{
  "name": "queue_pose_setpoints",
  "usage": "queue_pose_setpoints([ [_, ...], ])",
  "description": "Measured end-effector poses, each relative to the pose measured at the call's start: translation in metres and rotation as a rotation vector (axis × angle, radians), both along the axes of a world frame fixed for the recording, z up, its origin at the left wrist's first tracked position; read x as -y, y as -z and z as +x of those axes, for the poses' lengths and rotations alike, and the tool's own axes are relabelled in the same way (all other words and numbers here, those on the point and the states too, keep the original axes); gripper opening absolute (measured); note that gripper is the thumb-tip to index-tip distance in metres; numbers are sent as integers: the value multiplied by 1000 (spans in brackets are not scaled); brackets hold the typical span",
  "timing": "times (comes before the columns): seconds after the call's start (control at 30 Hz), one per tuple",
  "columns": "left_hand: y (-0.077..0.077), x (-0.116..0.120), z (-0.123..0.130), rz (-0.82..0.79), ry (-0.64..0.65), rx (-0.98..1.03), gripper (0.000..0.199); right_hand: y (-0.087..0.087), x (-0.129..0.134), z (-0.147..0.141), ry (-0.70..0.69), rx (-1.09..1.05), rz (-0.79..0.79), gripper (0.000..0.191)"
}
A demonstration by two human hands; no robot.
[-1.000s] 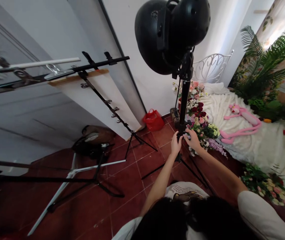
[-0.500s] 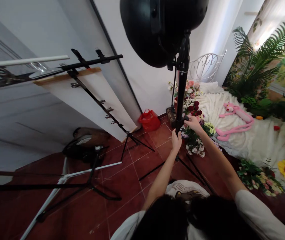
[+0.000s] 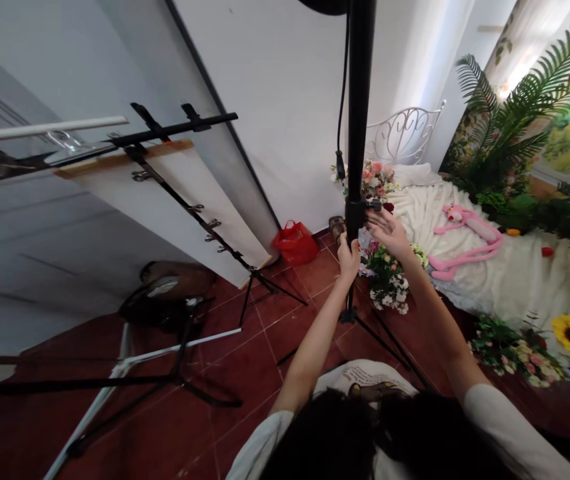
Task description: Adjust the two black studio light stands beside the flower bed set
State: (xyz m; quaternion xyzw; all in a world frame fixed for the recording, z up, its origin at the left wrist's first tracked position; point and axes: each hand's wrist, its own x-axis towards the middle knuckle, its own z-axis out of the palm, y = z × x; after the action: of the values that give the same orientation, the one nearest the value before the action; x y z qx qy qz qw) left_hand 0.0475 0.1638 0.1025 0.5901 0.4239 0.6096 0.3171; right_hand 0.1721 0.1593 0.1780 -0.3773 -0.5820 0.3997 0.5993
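A black light stand (image 3: 361, 87) rises in front of me, its pole running up past the top of the picture. Only the lower edge of a black lamp head (image 3: 325, 5) shows there, and a cable (image 3: 343, 100) with a plug dangles beside the pole. My left hand (image 3: 349, 259) is closed around the pole just beneath the black collar (image 3: 355, 215). Close to the collar's side knob (image 3: 373, 205), my right hand (image 3: 389, 232) has its fingers stretched out and apart. Part of those fingertips is hidden by the collar and knob.
Left stands a black backdrop stand (image 3: 185, 125) with a clipped white sheet (image 3: 165, 213). White and black stand legs (image 3: 175, 353) cross the red-tiled floor. A red bag (image 3: 295, 243) sits by the wall. Right is a bed (image 3: 509, 280) with flowers (image 3: 389, 287) and a pink plush toy (image 3: 472, 230).
The lamp head has risen almost out of view, and more of the upper pole shows above the collar. My right hand has loosened from the knob, its fingers now spread.
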Motion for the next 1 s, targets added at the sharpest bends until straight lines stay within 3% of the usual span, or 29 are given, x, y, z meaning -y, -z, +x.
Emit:
queue_pose_setpoints([
  [0.07,-3,1,-2,17,22,-18,47,33,7,5,-9,124,1,38],
  [0.13,-3,3,-4,18,42,-28,43,73,16,7,43,289,-94,26],
  [0.2,-2,4,-6,15,51,-33,40,107,24,6,41,397,-169,28],
  [0.27,-2,5,-6,16,53,-38,39,130,27,5,34,422,-182,32],
  [0.33,-2,5,-6,17,52,-40,38,142,27,5,28,422,-155,34],
  [0.5,-3,4,-6,7,56,-26,38,148,17,7,3,382,-73,36],
  [0.67,-2,4,-5,8,52,-41,37,147,13,4,38,374,-120,38],
  [0.9,-2,5,-5,4,68,-23,38,133,-1,-19,396,622,-426,29],
  [1.0,-4,6,-6,15,65,-20,37,130,-15,-20,465,688,-582,18],
])
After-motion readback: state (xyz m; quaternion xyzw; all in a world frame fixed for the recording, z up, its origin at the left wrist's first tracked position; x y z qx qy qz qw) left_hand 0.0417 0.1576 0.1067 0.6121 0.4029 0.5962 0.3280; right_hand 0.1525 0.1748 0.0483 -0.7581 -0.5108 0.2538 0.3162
